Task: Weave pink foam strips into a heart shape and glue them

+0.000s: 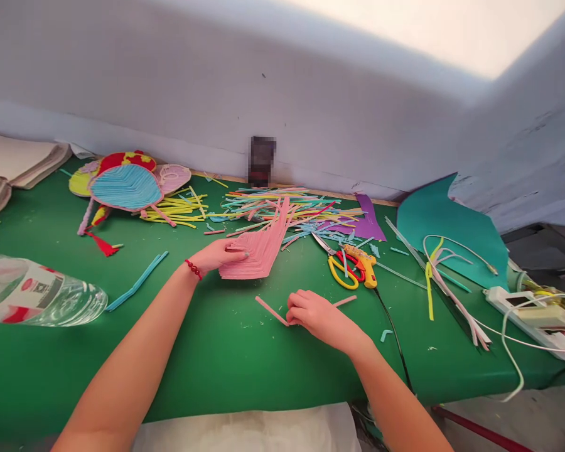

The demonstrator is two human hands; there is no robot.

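Pink strip (269, 310), thin and likely foam or paper, sits pinched under the curled fingertips of our right grip (317, 315), low on the green surface (207, 370). Its ends show either side of the grip, so its long axis runs roughly left to right. We judge it light and floppy, best held near the middle. Our left grip (219, 254) clamps the left edge of a pink panel (258, 248) of joined strips, whose loose ends point up and away towards a heap of coloured strips (282, 210). It looks light, bendy, easily creased. Scissors (341, 271) and a glue gun (365, 263) lie just right.
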